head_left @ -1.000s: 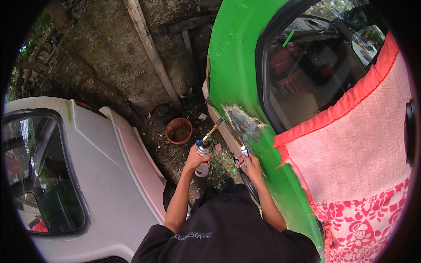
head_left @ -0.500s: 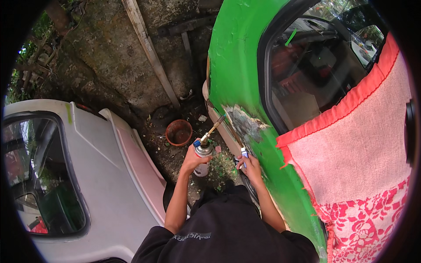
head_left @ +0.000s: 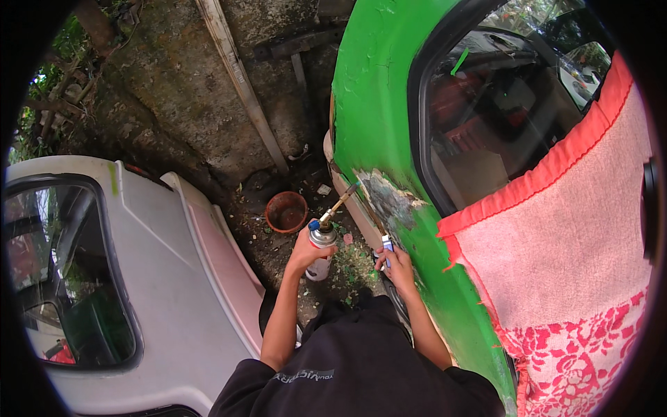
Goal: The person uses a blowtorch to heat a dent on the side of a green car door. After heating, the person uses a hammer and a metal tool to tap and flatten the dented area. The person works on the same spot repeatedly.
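Note:
My left hand (head_left: 303, 253) is wrapped round the canister of a blowtorch (head_left: 324, 235). Its brass nozzle tilts up and right, the tip close to a bare grey patch (head_left: 390, 200) where paint has come off the green vehicle body (head_left: 375, 83). Whether a flame burns at the tip I cannot tell. My right hand (head_left: 399, 269) grips a narrow scraper (head_left: 387, 242) by its white-and-blue handle. The scraper's thin dark blade points up along the body at the lower edge of the patch. Dark scorch marks and peeled paint edges border the patch.
A pink towel (head_left: 542, 243) hangs over the green vehicle's side below its window (head_left: 500, 118). To the left stands a pale grey vehicle (head_left: 160, 264). A reddish-brown bucket (head_left: 286, 212) sits on the littered ground, and a wooden plank (head_left: 243, 83) leans on the wall.
The view has shifted very slightly. Both hands keep their holds on the blowtorch and scraper, in nearly the same places.

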`<state>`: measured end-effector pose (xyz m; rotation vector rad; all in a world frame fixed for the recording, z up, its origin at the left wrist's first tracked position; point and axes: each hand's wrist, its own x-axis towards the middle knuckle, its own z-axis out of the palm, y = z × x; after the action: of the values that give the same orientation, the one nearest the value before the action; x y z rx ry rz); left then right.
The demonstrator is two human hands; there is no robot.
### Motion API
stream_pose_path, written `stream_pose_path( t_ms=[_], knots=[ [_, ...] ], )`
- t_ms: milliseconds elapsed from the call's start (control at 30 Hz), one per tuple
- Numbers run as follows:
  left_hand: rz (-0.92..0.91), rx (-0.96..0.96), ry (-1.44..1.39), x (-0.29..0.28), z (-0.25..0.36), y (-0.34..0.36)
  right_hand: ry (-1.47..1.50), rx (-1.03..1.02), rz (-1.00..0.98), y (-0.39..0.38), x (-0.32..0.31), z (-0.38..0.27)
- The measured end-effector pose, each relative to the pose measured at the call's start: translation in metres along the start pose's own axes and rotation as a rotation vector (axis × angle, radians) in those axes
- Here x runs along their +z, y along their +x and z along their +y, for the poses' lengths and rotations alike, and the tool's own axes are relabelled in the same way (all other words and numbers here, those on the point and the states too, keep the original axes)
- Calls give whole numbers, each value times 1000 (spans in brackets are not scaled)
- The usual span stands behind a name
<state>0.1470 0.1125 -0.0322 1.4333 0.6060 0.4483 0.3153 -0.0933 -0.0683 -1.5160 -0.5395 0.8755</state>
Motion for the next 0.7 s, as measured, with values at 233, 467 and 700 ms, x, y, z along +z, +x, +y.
stream_pose_path(
  t_ms=[233,467,700],
  knots=[
    [6,-2,17,0,-3,1,-10,41,0,-4,-3,-10],
    [15,-5,-11,4,6,-5,3,19,-11,-2,-5,-1],
    [37,5,-22,-5,17,-17,9,14,3,-3,-2,-8]
  ],
)
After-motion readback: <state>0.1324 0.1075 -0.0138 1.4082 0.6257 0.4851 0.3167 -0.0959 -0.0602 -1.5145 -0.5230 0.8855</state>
